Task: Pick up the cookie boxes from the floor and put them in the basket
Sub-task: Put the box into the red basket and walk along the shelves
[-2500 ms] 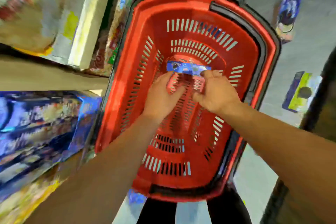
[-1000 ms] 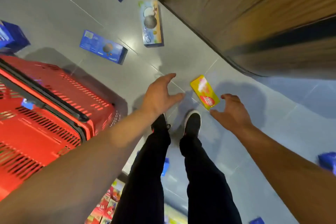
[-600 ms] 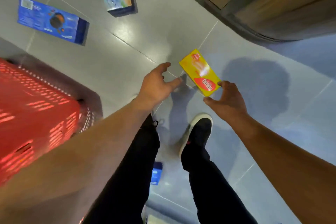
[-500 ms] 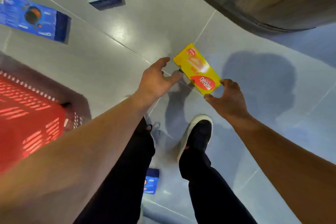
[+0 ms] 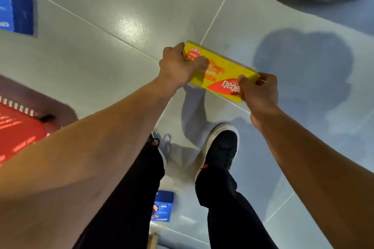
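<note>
A glossy grey tiled floor point(image 5: 105, 62) crossed by pale grout lines is seen from above. A black shoe point(image 5: 222, 147) with a white sole is planted on it below black trousers point(image 5: 228, 208).

Grey tiled floor point(image 5: 85, 62) under you: blue boxes far left point(image 5: 17, 12) and between your feet point(image 5: 163, 206), red basket point(image 5: 18, 135) left.

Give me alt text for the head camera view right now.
Two bare hands, left hand and right hand, grip opposite ends of a yellow cookie box above a grey tiled floor. A red basket sits at left.
</note>
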